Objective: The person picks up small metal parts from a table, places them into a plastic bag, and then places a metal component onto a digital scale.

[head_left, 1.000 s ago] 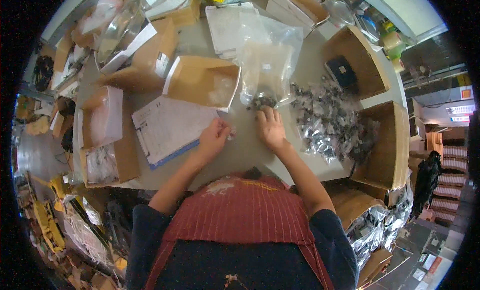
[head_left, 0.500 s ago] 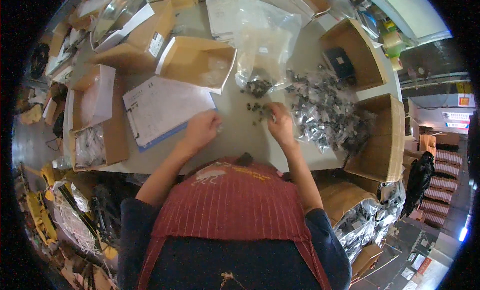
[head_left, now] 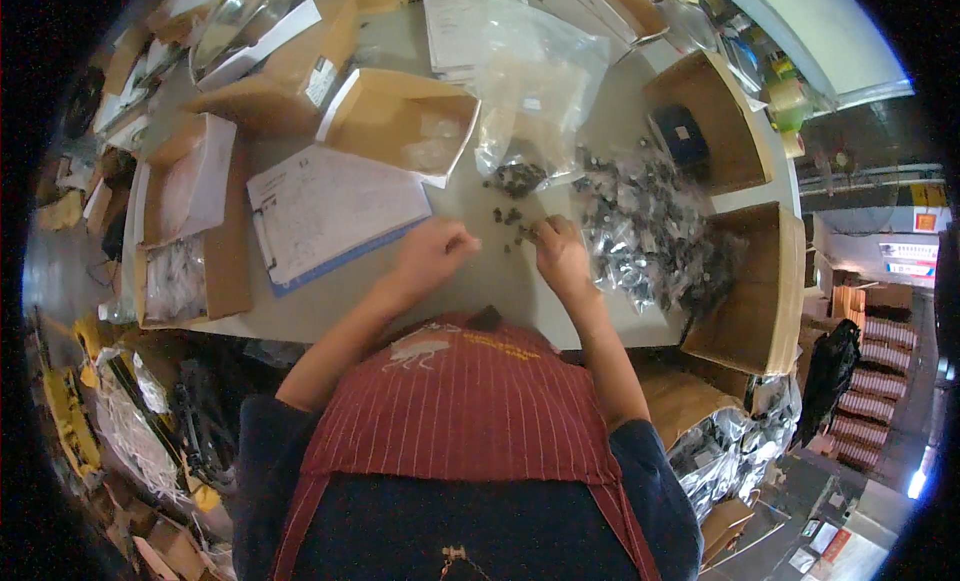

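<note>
My left hand [head_left: 432,255] is closed over the table beside the clipboard [head_left: 340,216] of white papers. Whatever its fingertips pinch is too small to make out. To the right, my right hand [head_left: 562,257] has its fingers drawn together at the edge of a few loose small dark parts [head_left: 512,217]. I cannot make out what those fingers hold. Beyond them lies a large clear plastic bag [head_left: 540,71], with more dark parts [head_left: 518,179] at its mouth. A heap of small clear packets with dark parts inside [head_left: 650,231] spreads right of my right hand.
An open shallow cardboard box [head_left: 390,93] sits beyond the clipboard. Cardboard boxes [head_left: 750,291] bound the heap on the right, one with a dark block [head_left: 677,131] inside. At the left, a box holds clear bags [head_left: 176,281]. Papers [head_left: 455,26] lie at the far edge.
My left hand has moved right, toward my right hand, and turned slightly. My right hand stays by the loose dark parts, its fingers shifted a little. The whole view has shifted slightly.
</note>
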Action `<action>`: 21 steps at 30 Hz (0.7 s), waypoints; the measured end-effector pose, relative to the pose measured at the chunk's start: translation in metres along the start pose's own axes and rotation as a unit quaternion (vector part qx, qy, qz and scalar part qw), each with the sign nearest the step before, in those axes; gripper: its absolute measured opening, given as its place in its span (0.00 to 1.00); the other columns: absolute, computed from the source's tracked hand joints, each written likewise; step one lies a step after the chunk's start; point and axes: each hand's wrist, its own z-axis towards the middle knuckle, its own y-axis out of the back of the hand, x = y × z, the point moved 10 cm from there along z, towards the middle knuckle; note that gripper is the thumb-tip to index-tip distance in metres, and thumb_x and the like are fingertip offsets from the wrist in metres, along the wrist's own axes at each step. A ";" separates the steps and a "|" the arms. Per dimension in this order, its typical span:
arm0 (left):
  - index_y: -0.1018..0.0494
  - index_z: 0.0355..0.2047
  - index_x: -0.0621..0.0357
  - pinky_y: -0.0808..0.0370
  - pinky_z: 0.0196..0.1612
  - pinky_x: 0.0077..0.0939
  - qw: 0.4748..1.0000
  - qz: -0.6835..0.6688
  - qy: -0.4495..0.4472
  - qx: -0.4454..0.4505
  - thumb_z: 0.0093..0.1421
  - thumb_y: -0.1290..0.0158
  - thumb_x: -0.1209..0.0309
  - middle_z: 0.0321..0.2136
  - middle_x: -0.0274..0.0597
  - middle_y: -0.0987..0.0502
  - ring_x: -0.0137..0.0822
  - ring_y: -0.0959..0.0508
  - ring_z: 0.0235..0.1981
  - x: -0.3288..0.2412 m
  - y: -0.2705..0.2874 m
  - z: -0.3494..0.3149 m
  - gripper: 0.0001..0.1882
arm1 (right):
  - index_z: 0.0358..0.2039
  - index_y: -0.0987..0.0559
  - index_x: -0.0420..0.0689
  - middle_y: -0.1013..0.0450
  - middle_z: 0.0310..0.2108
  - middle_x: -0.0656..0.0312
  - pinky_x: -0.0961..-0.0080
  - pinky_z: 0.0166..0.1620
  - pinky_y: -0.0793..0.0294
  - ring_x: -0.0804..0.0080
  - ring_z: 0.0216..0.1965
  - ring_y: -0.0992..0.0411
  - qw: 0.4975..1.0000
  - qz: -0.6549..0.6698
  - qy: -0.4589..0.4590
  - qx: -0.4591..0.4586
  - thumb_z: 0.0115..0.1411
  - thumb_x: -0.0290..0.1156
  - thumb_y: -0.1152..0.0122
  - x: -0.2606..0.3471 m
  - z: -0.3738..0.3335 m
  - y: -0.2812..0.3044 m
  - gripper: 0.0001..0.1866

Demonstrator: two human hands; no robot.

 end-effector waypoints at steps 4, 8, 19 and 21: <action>0.25 0.25 0.57 0.27 0.35 0.38 0.997 0.081 0.008 -0.013 0.56 0.36 0.58 0.23 0.45 0.26 0.47 0.24 0.30 -0.011 0.003 0.002 0.16 | 0.39 0.22 0.42 0.26 0.36 0.49 0.55 0.41 0.26 0.45 0.39 0.27 0.999 0.012 -0.026 -0.026 0.55 0.21 0.41 -0.004 -0.010 0.007 0.10; 0.22 0.32 0.56 0.27 0.32 0.34 0.996 0.048 -0.054 -0.058 0.54 0.33 0.57 0.26 0.42 0.25 0.44 0.24 0.29 -0.014 -0.002 0.001 0.17 | 0.38 0.22 0.42 0.26 0.36 0.49 0.55 0.41 0.26 0.44 0.39 0.28 0.998 0.034 -0.010 -0.051 0.55 0.19 0.43 0.008 -0.007 0.017 0.10; 0.21 0.41 0.53 0.25 0.37 0.33 0.996 0.049 -0.070 -0.038 0.54 0.33 0.65 0.35 0.44 0.25 0.44 0.23 0.37 0.003 -0.032 -0.001 0.15 | 0.43 0.18 0.43 0.24 0.44 0.50 0.66 0.44 0.23 0.53 0.43 0.23 0.960 0.277 0.039 -0.017 0.55 0.17 0.38 0.070 0.015 0.050 0.15; 0.22 0.41 0.53 0.25 0.37 0.33 0.994 0.057 -0.081 -0.044 0.53 0.33 0.66 0.35 0.44 0.26 0.44 0.23 0.36 -0.002 -0.029 0.000 0.16 | 0.44 0.18 0.43 0.24 0.45 0.50 0.66 0.45 0.23 0.53 0.43 0.23 0.959 0.272 0.076 -0.013 0.56 0.16 0.39 0.075 0.017 0.047 0.15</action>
